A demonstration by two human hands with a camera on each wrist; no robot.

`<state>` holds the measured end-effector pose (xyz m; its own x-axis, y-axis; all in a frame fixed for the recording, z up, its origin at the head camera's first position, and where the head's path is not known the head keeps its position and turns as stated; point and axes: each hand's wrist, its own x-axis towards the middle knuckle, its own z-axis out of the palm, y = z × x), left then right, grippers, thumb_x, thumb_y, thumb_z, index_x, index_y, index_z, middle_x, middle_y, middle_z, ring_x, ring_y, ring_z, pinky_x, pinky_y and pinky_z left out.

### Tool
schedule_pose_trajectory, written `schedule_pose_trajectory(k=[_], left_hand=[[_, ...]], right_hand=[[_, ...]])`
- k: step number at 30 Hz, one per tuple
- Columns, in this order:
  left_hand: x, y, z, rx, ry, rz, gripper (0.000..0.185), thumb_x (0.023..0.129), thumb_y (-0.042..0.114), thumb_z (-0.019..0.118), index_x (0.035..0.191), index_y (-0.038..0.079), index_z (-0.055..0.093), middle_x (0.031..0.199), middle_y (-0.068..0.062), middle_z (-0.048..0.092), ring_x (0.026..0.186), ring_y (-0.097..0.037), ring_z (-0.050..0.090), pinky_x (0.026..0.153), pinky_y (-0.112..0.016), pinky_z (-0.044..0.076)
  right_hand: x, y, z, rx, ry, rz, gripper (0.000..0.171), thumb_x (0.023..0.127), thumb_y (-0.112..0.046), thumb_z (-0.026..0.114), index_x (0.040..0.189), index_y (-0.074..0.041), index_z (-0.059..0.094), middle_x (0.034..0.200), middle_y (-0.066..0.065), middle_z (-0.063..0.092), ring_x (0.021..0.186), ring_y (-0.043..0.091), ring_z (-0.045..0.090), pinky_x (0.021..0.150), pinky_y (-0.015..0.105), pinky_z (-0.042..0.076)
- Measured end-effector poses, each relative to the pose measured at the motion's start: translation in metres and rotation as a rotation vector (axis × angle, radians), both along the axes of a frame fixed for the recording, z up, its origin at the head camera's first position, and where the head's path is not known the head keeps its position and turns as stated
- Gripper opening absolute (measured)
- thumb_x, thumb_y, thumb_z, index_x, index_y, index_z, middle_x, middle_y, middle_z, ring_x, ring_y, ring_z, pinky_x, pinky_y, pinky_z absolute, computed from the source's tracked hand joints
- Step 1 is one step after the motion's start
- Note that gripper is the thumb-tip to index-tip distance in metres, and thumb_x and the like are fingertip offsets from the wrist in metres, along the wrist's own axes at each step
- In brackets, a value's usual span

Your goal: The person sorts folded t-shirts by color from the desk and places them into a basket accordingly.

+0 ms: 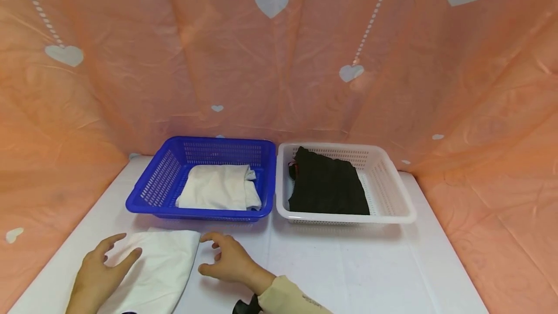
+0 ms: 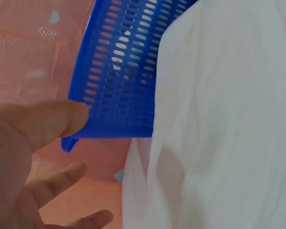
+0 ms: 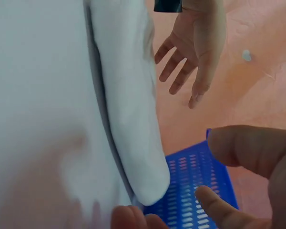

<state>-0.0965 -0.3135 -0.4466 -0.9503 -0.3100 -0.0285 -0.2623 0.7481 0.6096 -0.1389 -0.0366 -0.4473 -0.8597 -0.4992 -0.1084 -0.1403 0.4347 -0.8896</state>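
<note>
Hands: L (image 1: 98,268) on white cloth (image 1: 159,263) | R (image 1: 226,258) beside | no labels legible

text: none legible | labels: none | numbers: 0 | sleeve (image 1: 289,297) print: too blurred to read

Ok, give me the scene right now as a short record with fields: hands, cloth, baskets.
left hand: open, fingers spread, resting on the folded white cloth
right hand: open, fingers loosely curved, at that cloth's right edge, holding nothing
folded white cloth: flat on the white table, in front of the blue basket
blue perforated plastic basket: holds another folded white garment
white perforated plastic basket: right of the blue one, holds a folded black garment
backdrop: orange sheet with white hearts
</note>
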Motion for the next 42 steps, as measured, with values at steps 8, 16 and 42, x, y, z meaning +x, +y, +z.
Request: schedule_pose_trajectory(k=[8,16,42], left_hand=[[-0.005,-0.005,-0.011,0.049,-0.129,-0.039,0.075,0.090,0.046,0.060,0.143,0.000,0.033,0.138,-0.045,0.033,0.119,-0.061,0.040,0.091,-0.064,0.038],[-0.003,-0.010,-0.015,0.053,-0.186,-0.123,0.070,0.093,0.047,0.055,0.143,0.002,0.033,0.141,-0.042,0.031,0.125,-0.057,0.036,0.092,-0.064,0.038],[-0.010,0.026,-0.019,0.113,-0.273,-0.256,0.066,0.091,0.042,0.062,0.142,0.011,0.034,0.139,-0.037,0.041,0.124,-0.053,0.044,0.087,-0.057,0.044]], right_hand=[[0.002,-0.008,-0.011,0.059,-0.076,0.022,0.052,0.072,-0.018,0.078,0.120,-0.027,0.060,0.094,-0.002,0.052,0.070,0.001,0.046,0.064,0.018,0.039],[0.000,-0.009,-0.016,0.036,-0.081,0.020,0.055,0.071,-0.014,0.080,0.121,-0.026,0.060,0.097,-0.003,0.054,0.070,-0.002,0.050,0.065,0.017,0.041],[-0.002,-0.016,-0.020,0.024,-0.082,0.096,0.053,0.068,-0.010,0.083,0.113,-0.028,0.064,0.118,-0.009,0.062,0.101,-0.001,0.054,0.088,0.019,0.043]])
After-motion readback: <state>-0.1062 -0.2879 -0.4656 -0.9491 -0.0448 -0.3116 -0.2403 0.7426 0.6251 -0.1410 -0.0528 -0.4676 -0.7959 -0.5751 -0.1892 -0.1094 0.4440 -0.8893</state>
